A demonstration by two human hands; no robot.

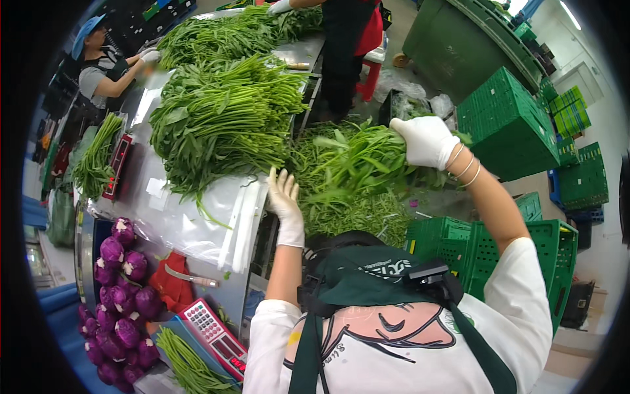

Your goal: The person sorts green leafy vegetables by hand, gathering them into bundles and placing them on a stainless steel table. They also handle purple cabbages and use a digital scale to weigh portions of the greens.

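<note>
My right hand, in a white glove, is closed around a bunch of long-stemmed leafy greens and holds it out to the right of the table. The bunch's leafy part is smeared by motion. My gloved left hand is at the table's right edge with its fingers apart and nothing in it. Just beyond its fingertips is a large pile of the same greens, stems mostly to the right. Clear plastic sheets or bags lie left of that hand. Below the held bunch spreads a heap of loose leaves.
A curved knife lies by a red cloth, near purple round vegetables and a red scale. Green crates and a large green bin stand right. One co-worker stands far left, another ahead.
</note>
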